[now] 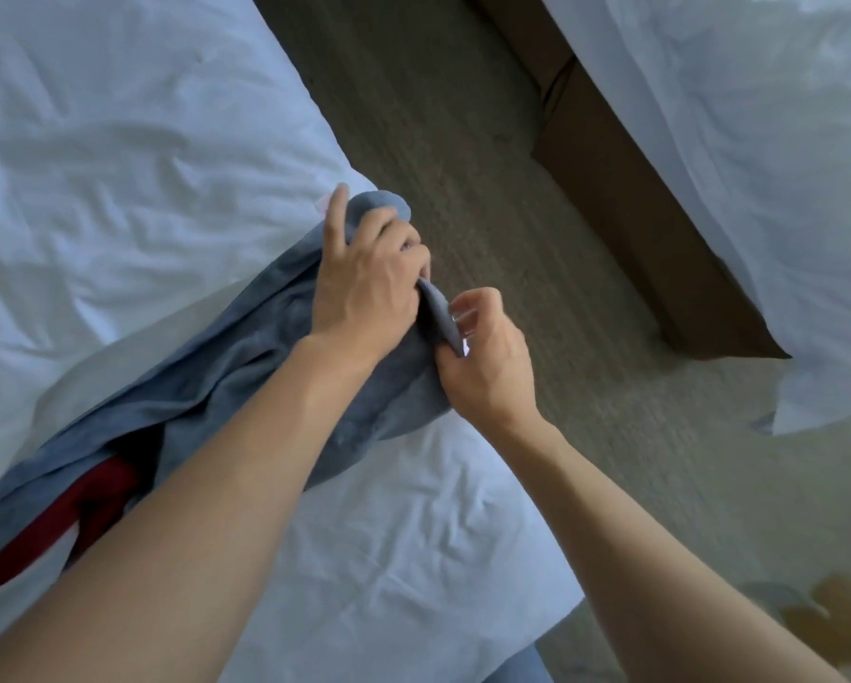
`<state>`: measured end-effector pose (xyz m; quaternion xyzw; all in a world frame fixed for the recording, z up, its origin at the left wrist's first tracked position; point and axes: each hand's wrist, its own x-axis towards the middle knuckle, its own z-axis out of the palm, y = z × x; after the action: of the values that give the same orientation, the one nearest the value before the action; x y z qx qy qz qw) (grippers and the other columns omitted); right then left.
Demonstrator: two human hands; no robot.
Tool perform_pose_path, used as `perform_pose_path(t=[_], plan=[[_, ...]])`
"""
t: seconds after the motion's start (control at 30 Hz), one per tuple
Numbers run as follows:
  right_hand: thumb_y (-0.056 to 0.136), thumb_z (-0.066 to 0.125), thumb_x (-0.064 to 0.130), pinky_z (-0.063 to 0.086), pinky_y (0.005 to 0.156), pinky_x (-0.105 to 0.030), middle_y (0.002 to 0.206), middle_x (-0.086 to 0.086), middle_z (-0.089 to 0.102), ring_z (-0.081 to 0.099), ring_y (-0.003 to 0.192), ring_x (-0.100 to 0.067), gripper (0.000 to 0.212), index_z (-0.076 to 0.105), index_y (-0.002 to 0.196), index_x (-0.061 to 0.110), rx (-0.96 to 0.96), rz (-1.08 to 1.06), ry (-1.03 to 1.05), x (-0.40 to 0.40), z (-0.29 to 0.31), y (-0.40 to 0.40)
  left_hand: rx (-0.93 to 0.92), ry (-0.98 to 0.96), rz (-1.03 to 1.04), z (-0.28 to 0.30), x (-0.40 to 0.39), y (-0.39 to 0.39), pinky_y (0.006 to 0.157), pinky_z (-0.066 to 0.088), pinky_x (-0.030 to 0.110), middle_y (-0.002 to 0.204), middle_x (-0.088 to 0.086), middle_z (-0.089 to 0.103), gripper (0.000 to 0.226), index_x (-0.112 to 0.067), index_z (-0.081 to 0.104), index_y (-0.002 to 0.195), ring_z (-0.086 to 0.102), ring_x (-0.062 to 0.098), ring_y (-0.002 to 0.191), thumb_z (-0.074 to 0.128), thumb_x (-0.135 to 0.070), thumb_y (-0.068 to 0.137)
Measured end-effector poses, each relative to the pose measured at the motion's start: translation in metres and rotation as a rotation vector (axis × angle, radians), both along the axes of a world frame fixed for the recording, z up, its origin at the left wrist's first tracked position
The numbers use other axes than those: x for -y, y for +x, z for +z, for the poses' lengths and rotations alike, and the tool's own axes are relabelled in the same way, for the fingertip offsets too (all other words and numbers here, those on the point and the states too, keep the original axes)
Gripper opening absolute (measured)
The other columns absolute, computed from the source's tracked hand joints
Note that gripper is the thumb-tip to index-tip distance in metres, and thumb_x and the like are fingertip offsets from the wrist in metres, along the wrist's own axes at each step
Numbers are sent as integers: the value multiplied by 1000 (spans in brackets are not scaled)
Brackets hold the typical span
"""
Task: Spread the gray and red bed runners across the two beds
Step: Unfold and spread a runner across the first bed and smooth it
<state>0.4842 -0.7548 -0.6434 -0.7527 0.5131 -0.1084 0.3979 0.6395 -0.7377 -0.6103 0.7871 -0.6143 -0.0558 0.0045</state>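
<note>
White bed (118, 140), both hands gripping gray runner (246, 377)

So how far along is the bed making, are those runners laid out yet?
Nothing is spread yet. The gray runner lies bunched on the near bed; the left hand grips its end and the right hand pinches an edge. The red runner peeks out from under the gray one. The far bed shows no runner in view. Both spreads remain.

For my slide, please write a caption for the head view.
Both hands, left hand and right hand, grip the gray runner bunched on the near bed.
</note>
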Motion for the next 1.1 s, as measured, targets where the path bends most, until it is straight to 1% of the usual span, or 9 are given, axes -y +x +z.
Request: perform_pose_path(t=[0.13, 0.23, 0.3, 0.5, 0.63, 0.8, 0.87, 0.97, 1.1], plan=[[72, 53, 5, 46, 66, -35, 81, 16, 57, 58, 80, -19, 42, 40, 105, 29, 32, 46, 111, -26, 2, -1, -5, -10, 41, 7, -10, 12, 120, -1, 57, 113, -5, 61, 16, -24, 68, 86, 44, 19, 128, 54, -15, 86], [72, 58, 6, 48, 73, -40, 81, 16, 56, 57, 85, -21, 41, 43, 104, 26, 36, -34, 60, -31, 6, -13, -31, 50, -192, 9, -15, -10, 118, 0, 60, 135, -2, 55, 21, -27, 70, 96, 35, 23, 140, 55, -19, 84], [76, 63, 9, 49, 75, -41, 83, 15, 56, 58, 86, -18, 37, 42, 101, 27, 43, -74, 37, -30, 12, -23, -15, 96, -345, 8, -15, -29, 118, 0, 59, 137, -2, 55, 23, -29, 72, 99, 34, 22, 142, 55, -21, 86], [72, 63, 10, 46, 70, -30, 91, 11, 57, 57, 89, -13, 49, 34, 102, 35, 67, -51, 154, -18, 39, -43, -12, -9, -151, 17, -2, -16, 119, 2, 57, 115, -3, 63, 21, -30, 72, 82, 45, 19, 128, 59, -13, 80], [74, 63, 14, 45, 63, -21, 81, 15, 58, 57, 81, -5, 45, 39, 106, 33, 163, -59, 254, -26, 52, -37, -9, -36, -84, 27, 3, -14, 119, -1, 53, 105, -4, 61, 20, -27, 71, 83, 49, 20, 120, 57, -12, 84], [74, 64, 15, 37, 54, -20, 63, 21, 54, 53, 63, -3, 45, 40, 108, 32, 172, -105, 285, -29, 52, -40, 178, 165, 17, 40, 3, -31, 120, 2, 58, 93, -1, 57, 16, -27, 70, 84, 49, 25, 115, 54, -23, 86], [76, 64, 16, 37, 55, -22, 65, 27, 54, 52, 60, -3, 42, 41, 107, 33, 143, -115, 238, -29, 51, -45, 159, 273, -83, 45, 5, -43, 116, 0, 59, 88, -6, 54, 15, -31, 67, 85, 50, 23, 114, 51, -29, 84], [78, 69, 23, 39, 56, -24, 69, 31, 56, 55, 63, -3, 37, 42, 101, 36, 152, -180, 178, -26, 54, -55, -94, 355, -325, 53, 5, -67, 115, -7, 49, 77, -11, 54, 12, -31, 53, 79, 58, 16, 98, 48, -21, 83], [71, 72, 24, 47, 57, -31, 71, 21, 58, 57, 67, -4, 34, 53, 98, 26, 121, -111, 232, -25, 59, -69, -76, 250, -325, 63, 4, -66, 118, 10, 41, 76, -10, 60, 18, -32, 51, 73, 59, 16, 95, 53, -22, 87]])
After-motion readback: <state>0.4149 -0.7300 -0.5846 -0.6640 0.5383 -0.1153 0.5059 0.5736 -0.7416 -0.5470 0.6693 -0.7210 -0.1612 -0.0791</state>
